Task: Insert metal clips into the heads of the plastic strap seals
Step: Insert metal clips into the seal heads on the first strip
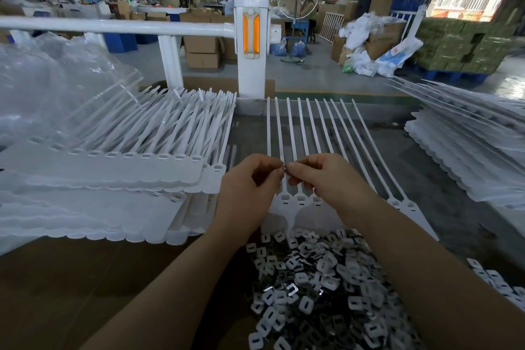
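Your left hand [250,182] and right hand [321,176] meet fingertip to fingertip, both pinching one small clip [284,169] above the row of seals [301,151]. The seal heads [299,200] lie just below your hands, and the clip pile [321,287] sits nearer you.

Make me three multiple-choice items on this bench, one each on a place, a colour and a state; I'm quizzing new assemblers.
1. Where is the clip pile?
A. Nearest the camera, below the hands
B. On the white rail
C. Left of the stacked seals

2. What colour are the seals?
A. Blue
B. White
C. Black

3. What are the hands doing?
A. Resting flat
B. Lifting a box
C. Pinching a clip together

Key: 1 A, the pile lies under both forearms; 2 B, straps and heads are white; 3 C, left hand and right hand meet fingertips on it.
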{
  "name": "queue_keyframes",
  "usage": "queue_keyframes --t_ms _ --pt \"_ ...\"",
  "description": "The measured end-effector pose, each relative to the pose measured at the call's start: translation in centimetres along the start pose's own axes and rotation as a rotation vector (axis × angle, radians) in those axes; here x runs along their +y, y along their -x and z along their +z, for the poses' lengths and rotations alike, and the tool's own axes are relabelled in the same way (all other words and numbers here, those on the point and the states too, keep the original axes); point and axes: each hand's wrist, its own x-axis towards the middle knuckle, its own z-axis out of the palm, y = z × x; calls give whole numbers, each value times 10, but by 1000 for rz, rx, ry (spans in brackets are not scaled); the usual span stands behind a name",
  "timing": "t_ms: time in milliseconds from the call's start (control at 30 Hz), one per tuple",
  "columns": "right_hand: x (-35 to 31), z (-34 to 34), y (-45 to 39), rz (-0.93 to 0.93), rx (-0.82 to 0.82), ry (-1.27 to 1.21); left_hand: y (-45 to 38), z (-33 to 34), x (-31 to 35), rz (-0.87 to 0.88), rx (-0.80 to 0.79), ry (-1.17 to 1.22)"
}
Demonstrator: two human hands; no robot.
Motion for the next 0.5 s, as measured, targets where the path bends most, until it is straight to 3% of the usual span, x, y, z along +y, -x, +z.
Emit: queue_keyframes --t_ms 500 --pt "2 0 -3 -58 38 -74 -3 1 7 -313 -15 441"
